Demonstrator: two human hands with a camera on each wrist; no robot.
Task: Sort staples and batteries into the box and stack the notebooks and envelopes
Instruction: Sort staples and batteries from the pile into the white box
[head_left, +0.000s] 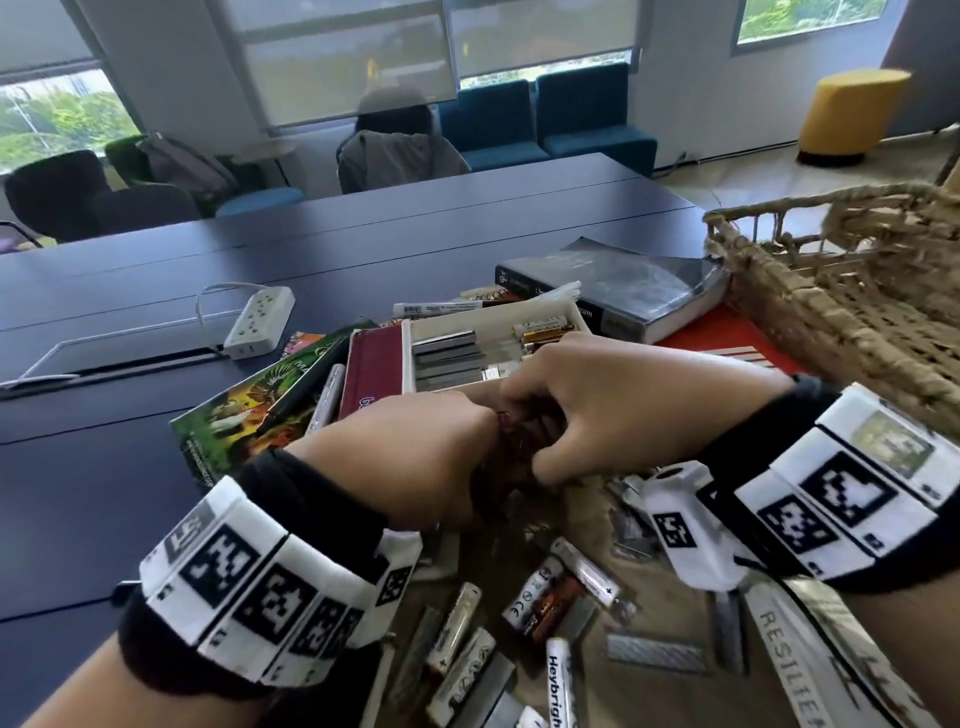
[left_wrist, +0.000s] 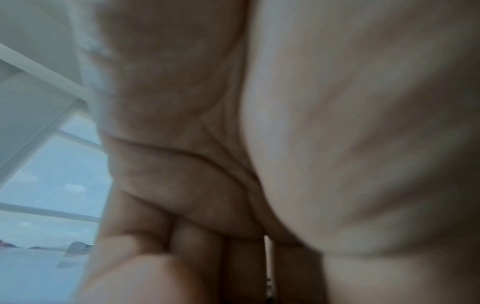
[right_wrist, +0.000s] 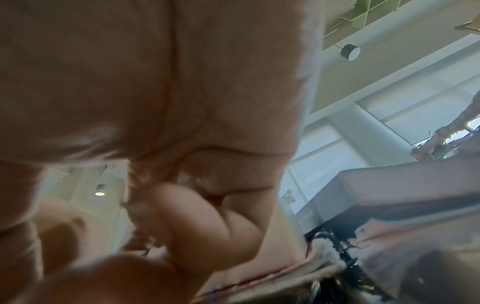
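My left hand (head_left: 480, 434) and right hand (head_left: 524, 415) meet just in front of the white box (head_left: 571, 316), both with curled fingers. They pinch a small reddish item (head_left: 504, 415) between them; what it is I cannot tell. The box holds staple strips (head_left: 447, 353) on its left and batteries (head_left: 545, 330) on its right. Loose batteries (head_left: 540, 597) and staple strips (head_left: 657, 654) lie on a brown envelope (head_left: 654, 587) near me. The left wrist view shows only curled fingers (left_wrist: 182, 246). Bent fingers (right_wrist: 207, 216) fill the right wrist view.
A maroon notebook (head_left: 371, 374), a green picture book (head_left: 244, 415) and pens (head_left: 327, 395) lie left of the box. A black book (head_left: 623, 291) and a red cover (head_left: 722, 338) lie behind it. A woven basket (head_left: 857, 291) stands right, a power strip (head_left: 260, 322) left.
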